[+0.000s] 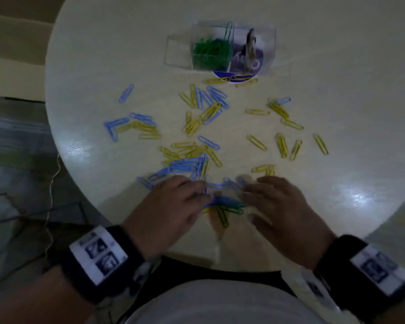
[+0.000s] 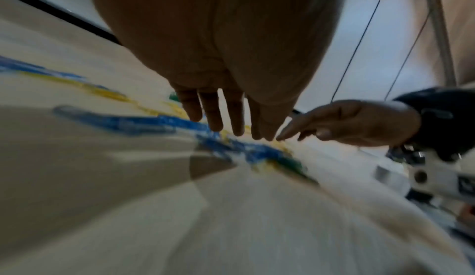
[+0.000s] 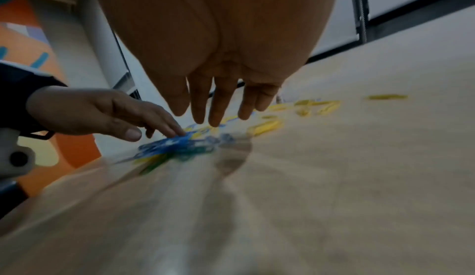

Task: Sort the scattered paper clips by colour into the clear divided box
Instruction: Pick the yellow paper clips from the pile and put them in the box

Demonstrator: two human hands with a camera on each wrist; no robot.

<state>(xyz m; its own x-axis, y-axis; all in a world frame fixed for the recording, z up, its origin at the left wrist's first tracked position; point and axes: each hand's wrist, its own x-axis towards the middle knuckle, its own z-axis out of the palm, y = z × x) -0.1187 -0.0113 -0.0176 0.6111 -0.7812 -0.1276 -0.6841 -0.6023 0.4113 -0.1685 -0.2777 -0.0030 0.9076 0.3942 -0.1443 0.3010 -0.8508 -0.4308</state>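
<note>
Clips [image 1: 222, 199] between left hand [image 1: 171, 206], right hand [image 1: 278, 206]

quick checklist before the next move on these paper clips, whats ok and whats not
1. Left hand free, fingers straight: ok.
2. Right hand free, fingers straight: ok.
3. Blue clips bunched near both hands: ok, though yellow and a few green lie among them.
4. Green clips in one compartment of the clear box: ok.
5. An empty compartment for blue: cannot tell.
6. Yellow clips sorted: not ok, scattered over the table.
</note>
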